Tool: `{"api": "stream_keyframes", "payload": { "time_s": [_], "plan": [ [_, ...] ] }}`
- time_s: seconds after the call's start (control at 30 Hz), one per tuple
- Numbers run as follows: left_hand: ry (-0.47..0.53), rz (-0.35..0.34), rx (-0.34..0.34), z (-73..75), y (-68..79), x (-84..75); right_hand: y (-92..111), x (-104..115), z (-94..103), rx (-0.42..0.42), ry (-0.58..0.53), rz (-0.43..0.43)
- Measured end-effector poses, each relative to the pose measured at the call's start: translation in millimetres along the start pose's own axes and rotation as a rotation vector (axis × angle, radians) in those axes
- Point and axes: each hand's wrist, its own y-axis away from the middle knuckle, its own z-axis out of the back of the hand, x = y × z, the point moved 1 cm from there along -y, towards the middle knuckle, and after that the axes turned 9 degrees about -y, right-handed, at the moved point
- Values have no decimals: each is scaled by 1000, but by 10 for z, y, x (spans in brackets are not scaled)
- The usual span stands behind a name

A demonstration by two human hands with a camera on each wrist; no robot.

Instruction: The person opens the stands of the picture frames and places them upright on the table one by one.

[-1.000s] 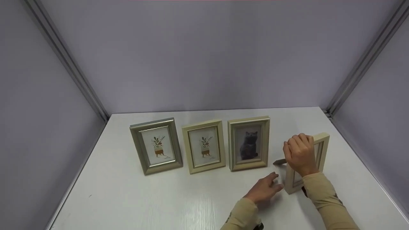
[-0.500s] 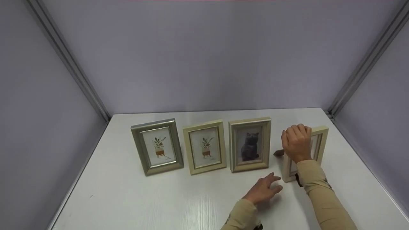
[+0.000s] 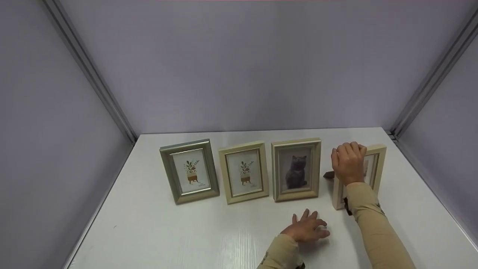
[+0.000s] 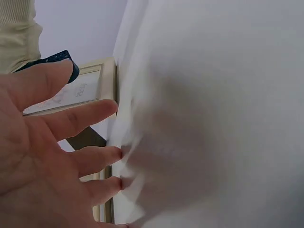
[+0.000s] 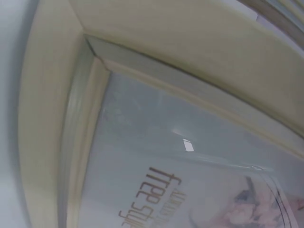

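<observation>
My right hand [image 3: 348,163] grips the top of a cream picture frame [image 3: 375,175] that stands at the right of the row, its brown stand leg [image 3: 329,175] showing behind it. Close up in the right wrist view, this frame's glass [image 5: 142,123] bears the words "free style" and a pinkish picture. My left hand [image 3: 305,228] holds nothing; its fingers are spread, with fingertips [image 4: 113,153] at the white tabletop, in front of the gap between the cat frame [image 3: 297,197] and the gripped one. The forearm and hand cover part of the gripped frame.
To the left of the cat frame stand a cream frame [image 3: 263,164] and a silver-grey frame [image 3: 168,160], both with a potted-plant print. All lean back on the white table [image 3: 168,235]. Grey panels [image 3: 239,67] enclose the back and sides.
The right hand has moved the cream frame away from me, more in line with the row. My left hand has drawn back slightly and spread its fingers. The view has shifted a little.
</observation>
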Motion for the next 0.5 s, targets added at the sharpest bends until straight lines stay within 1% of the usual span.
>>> {"api": "stream_keyframes", "payload": {
  "time_s": [0.13,0.3,0.4,0.5],
  "plan": [
    [0,16,24,25,-35,23,-17,-30,-47,-10,0,-2],
    [-50,21,31,-5,-44,35,3,-38,-88,-28,2,-9],
    [-67,18,31,-14,-49,36,16,-44,-107,-43,7,-7],
    [-83,29,12,-26,-28,19,22,-43,-117,-45,13,-6]
  ]
}}
